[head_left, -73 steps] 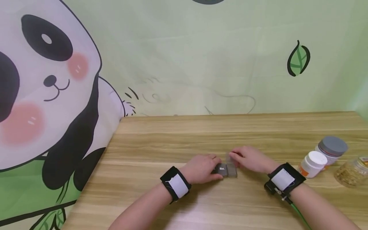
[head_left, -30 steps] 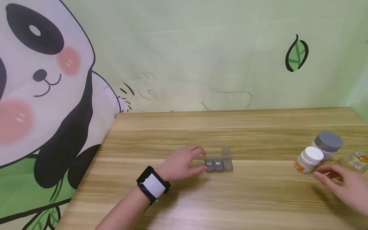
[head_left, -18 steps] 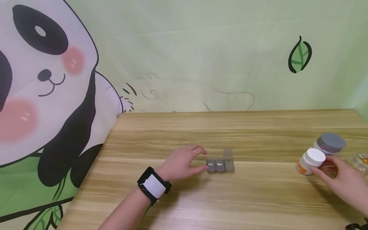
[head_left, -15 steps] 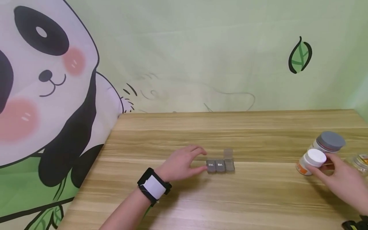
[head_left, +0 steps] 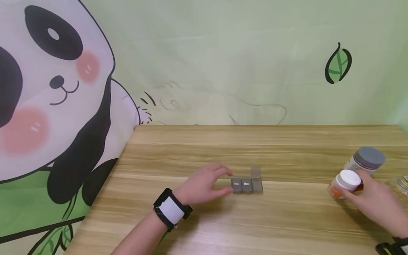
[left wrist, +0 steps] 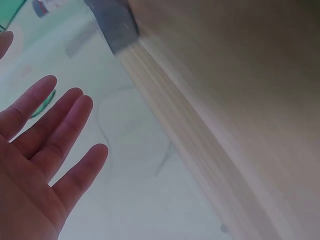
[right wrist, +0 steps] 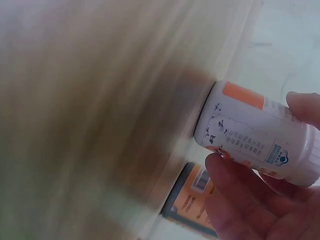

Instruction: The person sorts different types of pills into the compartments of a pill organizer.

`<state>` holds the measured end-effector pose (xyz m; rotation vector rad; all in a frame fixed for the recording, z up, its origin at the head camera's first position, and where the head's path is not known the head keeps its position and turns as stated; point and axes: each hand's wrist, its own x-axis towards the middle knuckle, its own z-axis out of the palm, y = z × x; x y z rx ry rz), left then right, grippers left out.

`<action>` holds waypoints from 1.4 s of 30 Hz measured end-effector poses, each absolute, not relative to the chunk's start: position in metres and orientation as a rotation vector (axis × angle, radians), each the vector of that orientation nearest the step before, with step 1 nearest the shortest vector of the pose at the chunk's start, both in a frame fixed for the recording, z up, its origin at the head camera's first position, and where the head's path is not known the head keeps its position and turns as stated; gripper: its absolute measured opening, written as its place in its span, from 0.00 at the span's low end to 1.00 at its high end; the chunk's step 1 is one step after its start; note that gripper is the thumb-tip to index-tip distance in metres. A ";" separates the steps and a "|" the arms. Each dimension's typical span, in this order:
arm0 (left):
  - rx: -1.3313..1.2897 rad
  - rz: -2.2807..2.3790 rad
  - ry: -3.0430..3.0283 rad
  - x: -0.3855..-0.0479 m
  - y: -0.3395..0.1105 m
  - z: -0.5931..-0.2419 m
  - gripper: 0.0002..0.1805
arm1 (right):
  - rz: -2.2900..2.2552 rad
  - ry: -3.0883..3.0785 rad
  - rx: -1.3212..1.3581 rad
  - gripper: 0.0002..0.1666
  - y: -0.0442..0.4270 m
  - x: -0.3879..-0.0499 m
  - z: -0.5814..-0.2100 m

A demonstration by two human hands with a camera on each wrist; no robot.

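A white bottle with an orange label [head_left: 338, 188] is gripped by my right hand [head_left: 377, 202] at the right of the head view. In the right wrist view, the thumb and fingers lie on either side of the white bottle [right wrist: 250, 132]. A small grey pill box [head_left: 247, 185] with day names on two lids rests mid-table; its rightmost lid [head_left: 256, 172] stands raised. Just left of the box is my left hand [head_left: 204, 184], thumb and fingers spread around its end; contact cannot be made out. The left wrist view shows the fingers [left wrist: 65, 125] apart, holding nothing.
Behind the white bottle stands a larger jar with a grey lid [head_left: 369, 158]. A clear jar [head_left: 402, 186] is at the right edge, partly behind the right hand. The wooden table [head_left: 191, 145] meets a green panda-print cloth [head_left: 204, 71] at the back.
My right hand has left the pill box, moved right and taken hold of the white bottle. The left hand has shifted slightly left, off the box's top. The box's rightmost lid now stands clear of any fingers.
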<state>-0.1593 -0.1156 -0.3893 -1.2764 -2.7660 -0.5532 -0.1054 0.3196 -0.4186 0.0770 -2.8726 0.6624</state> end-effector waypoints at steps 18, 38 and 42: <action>-1.681 -0.590 -2.797 -0.125 -0.085 -0.401 0.26 | 0.693 -2.754 0.610 0.27 0.227 -0.081 -0.413; -1.746 -0.716 -2.841 -0.131 -0.053 -0.420 0.32 | 0.677 -2.619 1.046 0.32 0.155 -0.074 -0.417; -1.758 -0.683 -2.818 -0.133 -0.052 -0.420 0.27 | 0.696 -2.629 1.026 0.31 0.155 -0.073 -0.417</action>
